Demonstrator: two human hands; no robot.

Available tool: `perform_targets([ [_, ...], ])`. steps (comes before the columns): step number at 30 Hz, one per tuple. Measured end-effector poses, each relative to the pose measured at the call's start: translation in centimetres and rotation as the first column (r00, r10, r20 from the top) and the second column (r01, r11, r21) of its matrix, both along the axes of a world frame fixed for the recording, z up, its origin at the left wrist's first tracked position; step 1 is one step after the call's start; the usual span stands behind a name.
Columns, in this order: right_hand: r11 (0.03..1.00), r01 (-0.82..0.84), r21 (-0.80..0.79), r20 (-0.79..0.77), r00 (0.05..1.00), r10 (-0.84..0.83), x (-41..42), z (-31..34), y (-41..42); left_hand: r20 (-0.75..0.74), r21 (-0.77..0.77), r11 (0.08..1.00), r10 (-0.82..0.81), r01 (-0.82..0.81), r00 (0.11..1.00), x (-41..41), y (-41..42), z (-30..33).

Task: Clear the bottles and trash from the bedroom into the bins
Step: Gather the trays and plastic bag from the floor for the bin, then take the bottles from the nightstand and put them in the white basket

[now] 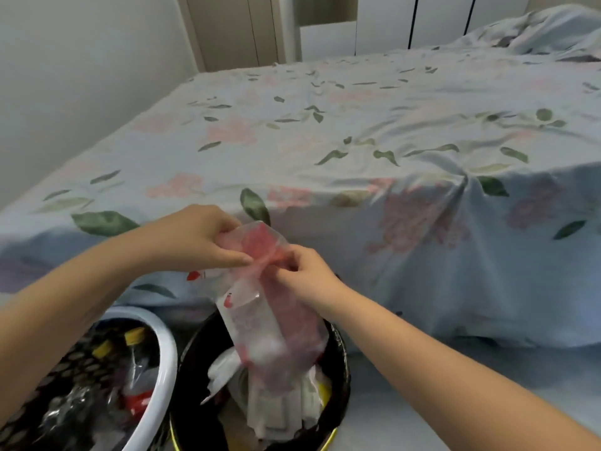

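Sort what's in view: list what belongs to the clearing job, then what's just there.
Job: clear plastic bag pinched by left hand and right hand; black bin with paper trash; white bin holding yellow-capped bottles.

Just there: bed, rumpled quilt, wardrobe.

Both forearms reach forward; left hand point(198, 237) and right hand point(304, 271) meet, fingers pinched (bare arms).

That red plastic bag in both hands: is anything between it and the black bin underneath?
Nothing visible blocks it. The red plastic bag hangs from the left hand and right hand straight over the black bin, its lower end already among the white trash piled inside.
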State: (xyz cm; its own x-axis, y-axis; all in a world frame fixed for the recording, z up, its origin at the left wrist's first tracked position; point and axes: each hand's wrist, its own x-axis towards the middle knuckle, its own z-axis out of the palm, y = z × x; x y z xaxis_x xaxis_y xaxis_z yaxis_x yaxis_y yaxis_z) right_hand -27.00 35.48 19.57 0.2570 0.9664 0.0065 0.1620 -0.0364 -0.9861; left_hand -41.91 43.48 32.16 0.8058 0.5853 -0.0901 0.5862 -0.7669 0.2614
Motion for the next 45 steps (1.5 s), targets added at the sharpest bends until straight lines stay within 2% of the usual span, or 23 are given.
perform_targets([
  [2, 0.994, 0.100, -0.031, -0.169, 0.980, -0.104, -1.3, -1.4, 0.4, 0.007, 0.048, 0.999, -0.017, 0.017, 1.000, 0.4, -0.1, -0.8],
  [4, 0.984, 0.141, -0.106, -0.181, 0.971, -0.159, -2.1, -3.3, 0.3, -0.041, 0.110, 0.993, -0.045, 0.049, 0.998, 0.9, 0.0, -2.9],
  [5, 0.979, 0.104, -0.172, -0.118, 0.985, -0.126, -2.4, -4.4, -0.2, -0.096, 0.125, 0.990, -0.051, 0.063, 0.994, 1.0, 0.0, -4.5],
  [7, 0.933, -0.031, -0.358, 0.106, 0.992, 0.074, -2.3, -6.5, -1.5, -0.221, 0.070, 0.996, -0.037, 0.054, 0.975, 1.2, -0.3, -8.5],
  [9, 0.815, -0.106, -0.570, 0.302, 0.895, 0.328, -1.9, -7.9, -2.8, -0.331, -0.011, 0.999, -0.040, 0.038, 0.943, 1.2, -1.1, -12.6],
  [11, 0.767, -0.098, -0.634, 0.378, 0.826, 0.418, -1.6, -8.3, -3.3, -0.419, -0.075, 0.997, -0.041, 0.010, 0.907, 1.2, -1.7, -16.1],
  [14, 0.831, -0.074, -0.552, 0.382, 0.863, 0.331, -1.1, -7.1, -3.7, -0.481, -0.149, 0.985, 0.001, -0.083, 0.877, 1.5, -1.6, -19.6],
  [18, 0.900, -0.069, -0.430, 0.377, 0.892, 0.249, 0.6, -4.7, -4.4, -0.511, -0.176, 0.974, 0.036, -0.146, 0.859, 2.4, -0.7, -22.1],
  [21, 0.932, -0.044, -0.360, 0.375, 0.908, 0.187, 2.0, -3.6, -5.3, -0.530, -0.164, 0.972, 0.056, -0.167, 0.846, 2.6, -0.3, -24.0],
  [26, 0.958, -0.003, -0.287, 0.272, 0.959, 0.085, 3.5, -3.2, -7.0, -0.601, -0.105, 0.975, 0.097, -0.198, 0.793, 2.6, -1.0, -24.9],
  [29, 0.968, 0.037, -0.249, 0.236, 0.972, 0.023, 5.0, -3.2, -8.7, -0.577, -0.072, 0.988, 0.072, -0.138, 0.814, 2.9, -1.2, -20.6],
  [32, 0.965, 0.086, -0.248, 0.237, 0.971, -0.026, 7.6, -3.0, -10.9, -0.566, 0.099, 0.995, 0.062, -0.007, 0.822, 2.9, -1.7, -14.4],
  [34, 0.956, 0.114, -0.272, 0.288, 0.957, -0.032, 10.3, -2.9, -13.3, -0.488, 0.194, 0.978, 0.032, 0.072, 0.872, 3.7, -3.3, -10.3],
  [35, 0.947, 0.135, -0.292, 0.346, 0.938, -0.027, 11.7, -2.9, -14.8, -0.413, 0.187, 0.978, -0.011, 0.096, 0.911, 4.5, -4.6, -8.6],
  [37, 0.922, 0.196, -0.335, 0.476, 0.880, -0.014, 14.7, -2.8, -18.1, -0.223, 0.056, 0.989, -0.119, 0.135, 0.967, 7.3, -7.2, -6.4],
  [39, 0.881, 0.264, -0.394, 0.566, 0.824, 0.006, 17.6, -2.7, -21.5, -0.090, -0.075, 0.972, -0.228, 0.222, 0.970, 11.5, -9.8, -6.1],
  [42, 0.798, 0.362, -0.482, 0.644, 0.764, 0.042, 22.2, -2.5, -27.0, -0.041, -0.088, 0.914, -0.401, 0.397, 0.915, 19.9, -13.9, -8.0],
  [45, 0.732, 0.469, -0.494, 0.674, 0.738, -0.018, 27.0, -2.4, -32.5, -0.018, -0.112, 0.848, -0.524, 0.519, 0.852, 28.5, -19.1, -10.0],
])
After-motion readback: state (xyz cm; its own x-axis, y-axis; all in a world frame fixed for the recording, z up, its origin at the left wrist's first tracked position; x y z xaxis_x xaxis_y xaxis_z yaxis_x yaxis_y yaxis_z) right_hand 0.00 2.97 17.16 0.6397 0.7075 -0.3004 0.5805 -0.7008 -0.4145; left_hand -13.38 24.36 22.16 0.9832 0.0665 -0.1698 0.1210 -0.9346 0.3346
